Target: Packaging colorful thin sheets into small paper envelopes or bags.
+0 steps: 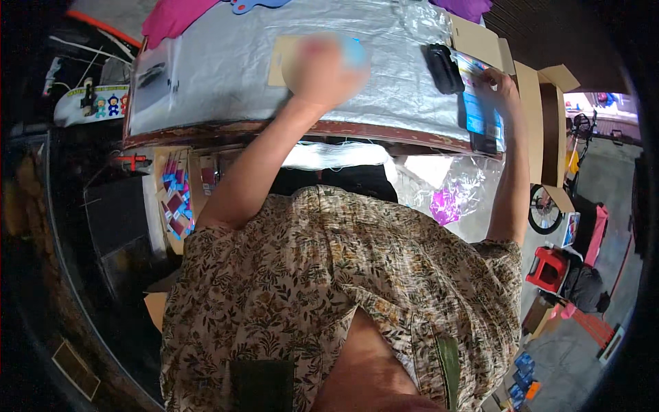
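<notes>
Blue packet (pixel 472 113): lies near the right end of the worktop (pixel 206 89), printed in blue and white, running lengthwise toward the near edge.
Right hand (pixel 502 86): at the packet's right side, fingers bent over its upper part.
Tan card (pixel 276 63): flat on the worktop left of the packet and well apart from it, partly covered by the left hand (pixel 322 79).
Hands: well apart from each other; whether either is closed on something I cannot tell, as the left is blurred and the right's grip is hard to make out.
Black case (pixel 445 69): just left of the packet, elongated, set lengthwise.
Worktop cover: a silvery sheet, creased (the wooden edge below it is worn and chipped).
Far edge: pink cloth (pixel 180 17) at the left, a blue piece (pixel 257 5) beside it, a clear plastic bag (pixel 420 22) and purple cloth (pixel 468 8) toward the right.
Cardboard box (pixel 528 113): stands to the right of the worktop, flaps open.
Below the near edge: a white thread bundle (pixel 336 155) in the middle, pink and blue packets (pixel 177 202) in a carton at the left.
Right-hand floor: a wheel (pixel 544 209), with a red stool (pixel 548 269) nearer the wearer.
</notes>
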The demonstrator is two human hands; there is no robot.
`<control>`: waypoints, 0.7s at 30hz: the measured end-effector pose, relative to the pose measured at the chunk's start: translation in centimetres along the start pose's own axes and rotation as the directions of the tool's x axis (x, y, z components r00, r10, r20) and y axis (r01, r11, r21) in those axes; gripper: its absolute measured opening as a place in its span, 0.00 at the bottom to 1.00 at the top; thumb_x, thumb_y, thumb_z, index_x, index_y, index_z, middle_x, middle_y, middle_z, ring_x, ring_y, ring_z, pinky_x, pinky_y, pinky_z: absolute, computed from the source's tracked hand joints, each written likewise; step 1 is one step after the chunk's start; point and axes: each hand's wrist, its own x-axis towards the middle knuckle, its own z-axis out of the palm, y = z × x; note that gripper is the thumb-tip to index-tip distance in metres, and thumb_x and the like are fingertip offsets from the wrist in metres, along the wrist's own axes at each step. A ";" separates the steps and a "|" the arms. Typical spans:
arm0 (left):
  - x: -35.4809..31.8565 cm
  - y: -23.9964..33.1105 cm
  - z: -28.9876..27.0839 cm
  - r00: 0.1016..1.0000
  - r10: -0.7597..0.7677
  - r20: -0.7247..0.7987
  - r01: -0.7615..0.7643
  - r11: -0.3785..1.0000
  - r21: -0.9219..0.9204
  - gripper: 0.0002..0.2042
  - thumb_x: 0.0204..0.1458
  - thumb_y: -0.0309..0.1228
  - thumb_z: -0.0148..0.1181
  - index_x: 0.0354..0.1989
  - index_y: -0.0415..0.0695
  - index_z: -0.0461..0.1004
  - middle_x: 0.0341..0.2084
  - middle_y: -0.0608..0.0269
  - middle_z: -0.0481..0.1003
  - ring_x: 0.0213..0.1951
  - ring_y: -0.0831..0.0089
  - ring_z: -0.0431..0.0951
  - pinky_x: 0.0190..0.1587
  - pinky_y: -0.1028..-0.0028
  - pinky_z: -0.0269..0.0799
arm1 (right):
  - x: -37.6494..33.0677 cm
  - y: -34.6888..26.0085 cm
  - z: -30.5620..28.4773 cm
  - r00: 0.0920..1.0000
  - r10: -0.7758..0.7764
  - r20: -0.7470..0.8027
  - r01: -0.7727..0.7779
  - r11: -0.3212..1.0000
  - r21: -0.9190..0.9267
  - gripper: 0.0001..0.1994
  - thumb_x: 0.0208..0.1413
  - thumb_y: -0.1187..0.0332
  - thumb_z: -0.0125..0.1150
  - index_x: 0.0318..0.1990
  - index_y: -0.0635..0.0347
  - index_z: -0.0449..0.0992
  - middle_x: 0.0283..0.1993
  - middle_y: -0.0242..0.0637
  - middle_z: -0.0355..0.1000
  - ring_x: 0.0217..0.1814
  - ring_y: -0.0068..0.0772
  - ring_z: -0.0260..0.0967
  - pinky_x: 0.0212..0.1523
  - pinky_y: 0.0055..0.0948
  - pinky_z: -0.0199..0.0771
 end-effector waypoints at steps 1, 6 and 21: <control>0.0 0.1 -0.1 1.000 -0.011 0.008 0.011 1.000 -0.012 0.19 0.50 0.41 0.66 0.37 0.35 0.73 0.37 0.45 0.77 0.40 0.48 0.80 0.40 0.52 0.77 | 0.1 0.2 0.1 1.000 -0.005 0.002 0.005 1.000 0.000 0.13 0.49 0.73 0.64 0.43 0.64 0.79 0.37 0.48 0.79 0.40 0.42 0.79 0.42 0.35 0.76; -0.3 -0.1 0.6 0.988 0.064 -0.141 -0.075 0.995 -0.070 0.12 0.50 0.34 0.63 0.32 0.38 0.70 0.30 0.49 0.75 0.34 0.48 0.78 0.34 0.51 0.74 | -0.1 -0.7 -0.7 0.997 0.057 -0.051 -0.057 0.998 0.004 0.10 0.50 0.74 0.63 0.41 0.65 0.78 0.35 0.46 0.79 0.39 0.38 0.79 0.41 0.34 0.76; -0.7 0.0 1.7 0.960 0.161 -0.228 -0.162 0.987 0.014 0.08 0.49 0.29 0.60 0.32 0.38 0.71 0.29 0.49 0.75 0.32 0.51 0.80 0.30 0.55 0.78 | -0.9 -19.3 6.4 0.991 -0.124 0.042 0.097 0.912 0.400 0.09 0.55 0.75 0.61 0.43 0.68 0.75 0.35 0.41 0.75 0.38 0.29 0.74 0.44 0.29 0.74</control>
